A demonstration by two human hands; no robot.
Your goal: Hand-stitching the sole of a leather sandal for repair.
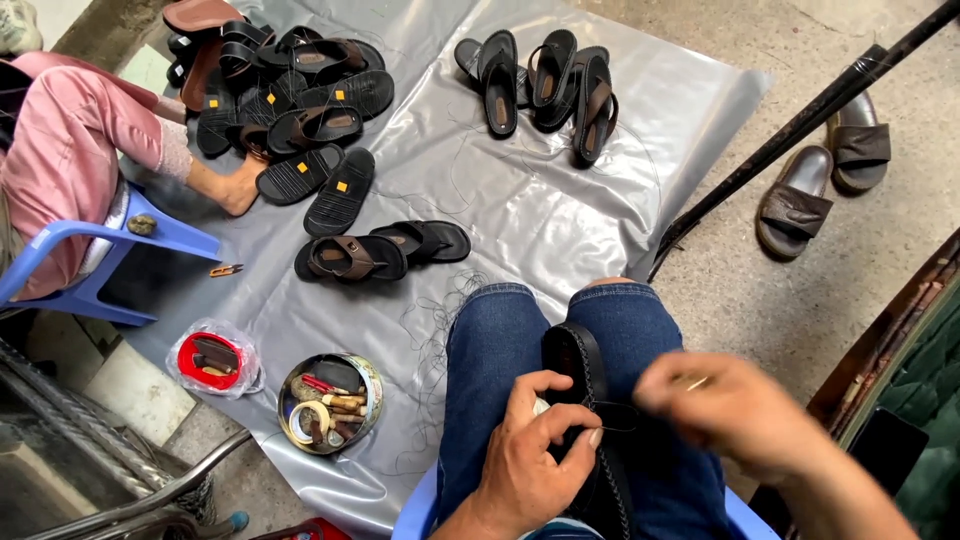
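Left hand [535, 455] grips the black sandal sole [583, 375] tight between the knees. Right hand [725, 405], blurry, pinches a needle, pulling thread [612, 410]. Best pull straight, keeping stitches snug.

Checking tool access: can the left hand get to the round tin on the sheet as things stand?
Probably yes, once freed. The left hand grips the sandal sole between the knees; the tin sits open on the sheet beside the left knee, with nothing between them but loose thread.
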